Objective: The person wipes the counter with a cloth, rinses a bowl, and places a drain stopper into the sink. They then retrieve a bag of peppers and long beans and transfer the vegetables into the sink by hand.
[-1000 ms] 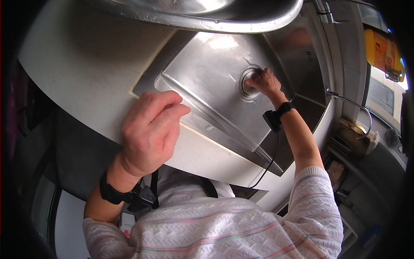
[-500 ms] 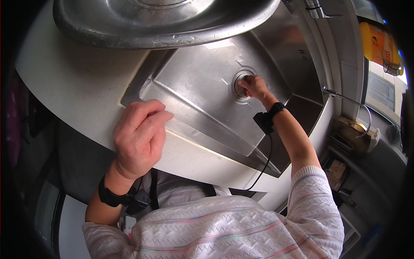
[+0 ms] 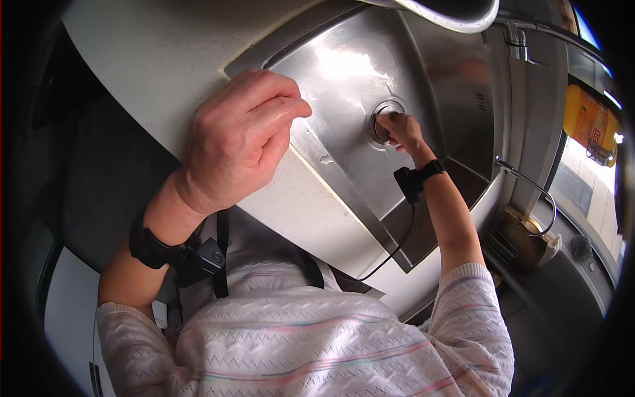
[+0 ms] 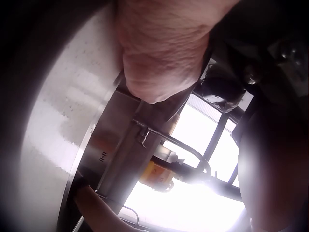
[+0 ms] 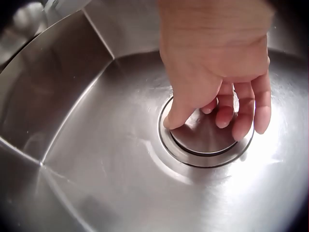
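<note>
In the head view my right hand (image 3: 405, 129) reaches down into the stainless steel sink (image 3: 436, 73), at its round drain. The right wrist view shows the thumb on one side of the metal drain cover (image 5: 205, 135) and bent fingers on the other side, gripping across it. The cover sits within the drain's ring (image 5: 186, 158). My left hand (image 3: 245, 135) hangs loosely curled above the counter's edge, holding nothing. The left wrist view shows only part of that left hand (image 4: 161, 58), over the pale counter (image 4: 53, 130).
A metal basin's rim (image 3: 463, 23) shows at the top of the head view. A faucet (image 3: 519, 43) and a thin curved spout (image 3: 552, 205) stand behind the sink. A yellow-orange container (image 3: 589, 122) is by the window. A black cable (image 3: 390, 255) runs from the right wrist camera.
The head view has shifted, and the basin now shows only at the upper right. My left hand appears higher and larger. The right hand stays at the drain, its fingers more bent than a second ago.
</note>
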Tool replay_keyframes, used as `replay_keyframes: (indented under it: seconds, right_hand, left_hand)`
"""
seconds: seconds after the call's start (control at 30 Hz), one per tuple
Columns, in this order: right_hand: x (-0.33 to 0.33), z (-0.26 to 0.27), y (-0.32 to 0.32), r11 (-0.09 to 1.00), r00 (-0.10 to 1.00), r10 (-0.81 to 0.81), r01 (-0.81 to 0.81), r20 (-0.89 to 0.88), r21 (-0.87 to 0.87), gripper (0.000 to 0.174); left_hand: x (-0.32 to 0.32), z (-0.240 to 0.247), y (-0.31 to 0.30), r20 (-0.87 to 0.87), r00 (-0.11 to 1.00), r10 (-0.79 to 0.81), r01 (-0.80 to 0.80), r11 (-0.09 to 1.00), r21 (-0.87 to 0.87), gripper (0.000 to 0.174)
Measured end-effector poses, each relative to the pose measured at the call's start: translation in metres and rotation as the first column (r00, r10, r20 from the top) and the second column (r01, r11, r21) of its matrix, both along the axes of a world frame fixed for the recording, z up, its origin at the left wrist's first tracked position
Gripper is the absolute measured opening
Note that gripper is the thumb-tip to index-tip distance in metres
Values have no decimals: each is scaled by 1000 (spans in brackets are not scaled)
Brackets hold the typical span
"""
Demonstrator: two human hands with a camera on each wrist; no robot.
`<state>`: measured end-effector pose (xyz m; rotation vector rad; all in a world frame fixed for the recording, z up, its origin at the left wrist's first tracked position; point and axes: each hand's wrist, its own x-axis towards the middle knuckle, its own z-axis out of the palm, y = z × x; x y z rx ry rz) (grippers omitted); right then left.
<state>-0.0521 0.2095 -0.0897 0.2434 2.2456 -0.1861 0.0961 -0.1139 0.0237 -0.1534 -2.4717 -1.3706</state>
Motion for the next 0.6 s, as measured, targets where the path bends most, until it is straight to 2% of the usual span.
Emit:
replay_keyframes:
  seconds: [0.03, 0.1, 0.13, 0.2, 0.33, 0.4, 0.43, 0.5, 0.6]
  right_hand:
    - [1, -2, -3, 1000, 1000, 17, -17, 5, 7, 55]
    - [-1, -2, -5, 929, 959, 275, -284, 69, 237, 51]
    - [-5, -3, -6, 925, 955, 290, -298, 70, 237, 51]
    - [-12, -10, -3, 955, 945, 279, -292, 170, 55, 57]
    - [-18, -20, 9, 965, 945, 256, -263, 203, 7, 64]
    - [-10, -18, 19, 852, 851, 517, -501, -92, 155, 70]
    - [-8, -17, 17, 849, 849, 521, -504, -87, 158, 70]
    - [-1, -18, 12, 861, 840, 502, -464, -204, 207, 84]
    - [4, -15, 1, 817, 818, 549, -483, -172, 316, 86]
  left_hand:
    - [2, -4, -1, 5, 1000, 17, -17, 1000, 7, 20]
    - [2, -7, -1, -28, 1000, 8, -8, 999, 31, 21]
    - [2, -7, -1, -45, 999, 22, -20, 999, 48, 21]
    - [3, -8, 0, -62, 997, 47, -43, 997, 63, 21]
    - [4, -12, 0, -79, 995, 65, -59, 995, 84, 20]
    - [4, -16, -1, -81, 994, 75, -67, 993, 99, 20]
    - [4, -17, -1, -88, 993, 74, -64, 992, 111, 19]
    - [3, -18, -1, -85, 993, 78, -67, 991, 118, 20]
    - [3, -19, -1, -86, 993, 83, -72, 990, 123, 20]
